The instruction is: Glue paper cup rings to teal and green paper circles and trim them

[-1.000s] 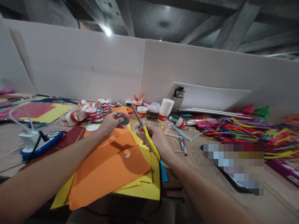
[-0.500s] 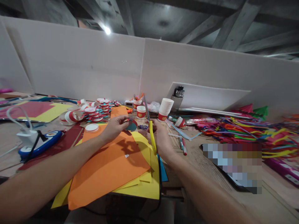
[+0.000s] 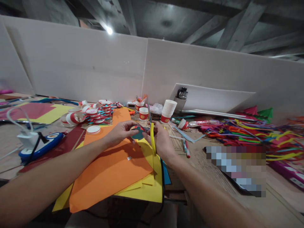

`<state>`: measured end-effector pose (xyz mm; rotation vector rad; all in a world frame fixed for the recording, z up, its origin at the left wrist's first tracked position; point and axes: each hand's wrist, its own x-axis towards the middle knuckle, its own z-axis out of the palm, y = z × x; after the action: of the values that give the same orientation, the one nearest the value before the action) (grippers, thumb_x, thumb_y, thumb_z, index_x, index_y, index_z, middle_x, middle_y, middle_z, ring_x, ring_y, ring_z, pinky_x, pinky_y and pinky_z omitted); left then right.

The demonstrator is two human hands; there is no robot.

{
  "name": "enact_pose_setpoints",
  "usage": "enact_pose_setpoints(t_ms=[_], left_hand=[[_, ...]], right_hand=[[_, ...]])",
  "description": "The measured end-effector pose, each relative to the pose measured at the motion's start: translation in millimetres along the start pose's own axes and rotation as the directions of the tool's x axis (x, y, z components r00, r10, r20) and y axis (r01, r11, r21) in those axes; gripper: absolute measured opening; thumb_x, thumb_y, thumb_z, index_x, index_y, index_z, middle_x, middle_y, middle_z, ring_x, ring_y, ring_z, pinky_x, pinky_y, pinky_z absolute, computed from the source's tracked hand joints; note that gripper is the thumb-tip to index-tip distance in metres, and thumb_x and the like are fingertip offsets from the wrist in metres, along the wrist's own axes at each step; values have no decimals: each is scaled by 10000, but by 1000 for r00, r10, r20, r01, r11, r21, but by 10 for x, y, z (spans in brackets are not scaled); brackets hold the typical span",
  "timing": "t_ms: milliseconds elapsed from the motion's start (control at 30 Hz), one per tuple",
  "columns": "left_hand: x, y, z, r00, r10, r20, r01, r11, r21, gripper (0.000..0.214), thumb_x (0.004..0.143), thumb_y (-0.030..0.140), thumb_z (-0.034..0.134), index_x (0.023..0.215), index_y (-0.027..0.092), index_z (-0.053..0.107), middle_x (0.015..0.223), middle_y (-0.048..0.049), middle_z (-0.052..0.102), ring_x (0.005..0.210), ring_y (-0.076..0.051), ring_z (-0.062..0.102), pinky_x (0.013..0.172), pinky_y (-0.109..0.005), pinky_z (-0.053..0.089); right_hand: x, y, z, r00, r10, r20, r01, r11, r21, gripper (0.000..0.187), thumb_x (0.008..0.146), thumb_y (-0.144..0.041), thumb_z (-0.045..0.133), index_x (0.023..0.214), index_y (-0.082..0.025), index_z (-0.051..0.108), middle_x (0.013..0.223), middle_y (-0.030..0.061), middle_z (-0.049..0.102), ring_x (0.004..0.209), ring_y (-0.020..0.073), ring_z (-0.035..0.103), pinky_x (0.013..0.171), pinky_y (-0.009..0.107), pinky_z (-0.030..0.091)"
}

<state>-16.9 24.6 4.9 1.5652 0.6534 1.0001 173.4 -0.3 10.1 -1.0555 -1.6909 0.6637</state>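
My left hand (image 3: 120, 132) is closed on a small round teal piece with a red edge (image 3: 138, 134), which looks like a cut paper-cup base. In my right hand (image 3: 163, 142) are yellow-handled scissors (image 3: 153, 139), gripped with the blades pointing up and away from me. The right fingertips reach the right side of the round piece, and whether they pinch it is hard to see. Both hands are above orange paper (image 3: 104, 177) lying over yellow sheets (image 3: 152, 193). A white paper disc (image 3: 93, 129) rests on the orange paper, left of my left hand.
Behind the hands stand a paper cup (image 3: 143, 114), a stack of cups (image 3: 167, 112) and a bottle (image 3: 180, 103). Cut cup pieces (image 3: 91, 114) pile up at the back left. Rightward lie markers (image 3: 187, 149), colourful pipe cleaners (image 3: 237, 133) and a blurred-out device (image 3: 237, 171); a blue power strip (image 3: 40, 148) is left.
My left hand has moved slightly right with the round piece, which is turned and now meets the right fingertips. The scissors have shifted a little left, still in my right hand.
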Motion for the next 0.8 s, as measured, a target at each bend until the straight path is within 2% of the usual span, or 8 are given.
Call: enact_pose_setpoints(t_ms=[200,300,433,533,600,700,767,800], left_hand=[[15,-25,-41,993,-52,105,66,989,-134,347,815,369,640,1101,174,664,1043,-99,656,808,-186,647,619,-305,590],[16,-22,-37,988,-59,141,87,976,-202,363,800,347,666,1122,180,657,1128,-118,642,909,-219,646,685,-335,586],[-8,-4,-25,966,-48,255,121,952,-280,479,764,303,714,1221,213,600,1274,-138,583,1080,-282,611,795,-372,560],[-12,6,-32,958,-28,285,122,940,-319,488,803,304,674,1272,220,565,1294,-148,575,1093,-296,613,814,-377,550],[7,8,-63,969,-24,244,115,923,-366,447,848,319,615,1278,212,558,1271,-147,594,1091,-294,619,821,-380,547],[63,29,-187,994,-37,105,81,884,-460,403,869,341,577,1244,194,580,1215,-127,636,1062,-275,638,819,-357,548],[102,74,-329,997,-31,-65,-7,859,-511,370,863,363,581,1186,186,611,1148,-109,673,1004,-253,665,776,-335,560],[116,109,-414,986,-24,-168,-68,851,-521,363,858,386,582,1152,178,625,1107,-107,689,969,-247,677,745,-331,566]], right_hand=[[16,22,-31,999,39,-10,-39,999,4,418,701,-321,664,1073,-182,534,857,31,655,809,178,623,733,320,510],[4,-49,-41,998,68,-4,-68,996,63,409,697,-316,675,1061,-182,542,880,34,660,798,168,630,727,308,515],[-17,-178,-48,991,135,4,-134,977,163,432,709,-353,674,1081,-185,534,789,2,630,610,123,576,544,244,495],[-8,-195,-57,988,156,-13,-150,969,198,475,710,-409,680,1108,-198,528,740,-21,606,479,89,493,422,211,430],[8,-171,-73,986,165,-7,-160,967,200,459,724,-440,672,1094,-206,535,697,-35,593,442,79,471,405,202,412],[31,-149,-114,975,220,35,-223,967,126,406,774,-506,610,1038,-201,562,604,-44,561,423,92,481,387,198,389],[36,-167,-145,969,235,80,-234,972,-11,386,796,-537,571,959,-187,599,579,-30,560,427,104,496,389,202,373],[32,-185,-158,970,216,111,-204,973,-110,375,797,-539,571,902,-181,618,590,-16,575,448,110,514,408,206,374]])
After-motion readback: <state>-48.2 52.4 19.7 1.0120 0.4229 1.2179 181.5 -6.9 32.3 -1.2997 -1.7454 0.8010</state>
